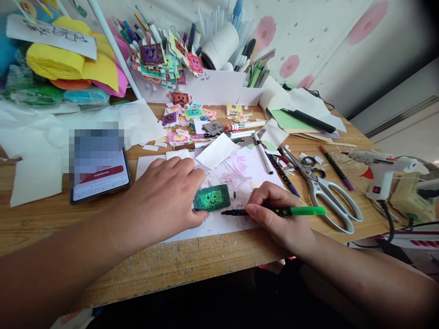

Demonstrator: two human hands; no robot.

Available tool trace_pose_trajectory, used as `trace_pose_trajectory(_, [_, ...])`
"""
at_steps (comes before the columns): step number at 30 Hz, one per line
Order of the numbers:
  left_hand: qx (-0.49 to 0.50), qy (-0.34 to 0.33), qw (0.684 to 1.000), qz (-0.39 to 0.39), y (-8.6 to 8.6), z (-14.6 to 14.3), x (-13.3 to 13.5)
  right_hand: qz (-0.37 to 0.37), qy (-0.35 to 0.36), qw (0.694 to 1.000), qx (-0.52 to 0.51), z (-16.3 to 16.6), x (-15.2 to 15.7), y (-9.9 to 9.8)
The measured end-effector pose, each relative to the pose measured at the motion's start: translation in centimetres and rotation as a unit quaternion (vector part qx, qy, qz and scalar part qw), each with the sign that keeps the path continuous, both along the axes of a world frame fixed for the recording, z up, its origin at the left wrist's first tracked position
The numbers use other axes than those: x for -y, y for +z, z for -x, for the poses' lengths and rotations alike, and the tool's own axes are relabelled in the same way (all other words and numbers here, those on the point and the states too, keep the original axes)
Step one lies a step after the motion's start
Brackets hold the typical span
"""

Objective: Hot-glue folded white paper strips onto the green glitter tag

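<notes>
My left hand (168,194) presses down on the left end of a small green block with a drawn face (211,198), thumb and fingers closed on its edge. It lies on a white sheet of paper (236,171) smeared with pink scribbles. My right hand (274,214) grips a green marker pen (274,211) lying almost level, its dark tip just below the block's lower right edge.
A phone (99,171) lies left of the paper. Large scissors (324,192) and loose pens (264,155) lie to the right, a hot glue gun (384,171) beyond them. Several small coloured face pieces (192,114), a white box of pens (212,59) and felt rolls (55,61) crowd the back.
</notes>
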State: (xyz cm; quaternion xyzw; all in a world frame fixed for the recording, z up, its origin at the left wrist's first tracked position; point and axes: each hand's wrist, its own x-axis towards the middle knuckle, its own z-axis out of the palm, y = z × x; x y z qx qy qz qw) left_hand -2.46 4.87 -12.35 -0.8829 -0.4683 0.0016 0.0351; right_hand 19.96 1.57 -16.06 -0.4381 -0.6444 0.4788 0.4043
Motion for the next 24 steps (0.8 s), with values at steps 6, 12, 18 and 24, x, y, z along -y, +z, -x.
trace_pose_trajectory(6, [0.0, 0.0, 1.0, 0.004, 0.03, 0.09, -0.03, 0.0, -0.007, 1.0, -0.005, -0.16, 0.04, -0.14])
trace_pose_trajectory(12, [0.006, -0.001, 1.0, 0.007, -0.03, 0.04, -0.11, -0.001, -0.014, 1.0, -0.003, -0.22, -0.04, -0.24])
trace_pose_trajectory(18, [0.003, -0.003, 1.0, 0.009, 0.06, 0.16, -0.1, 0.007, -0.016, 1.0, -0.016, -0.1, -0.09, -0.31])
trace_pose_trajectory(24, [0.001, -0.004, 1.0, 0.009, -0.02, 0.18, -0.09, 0.008, -0.016, 1.0, -0.02, -0.18, -0.14, -0.36])
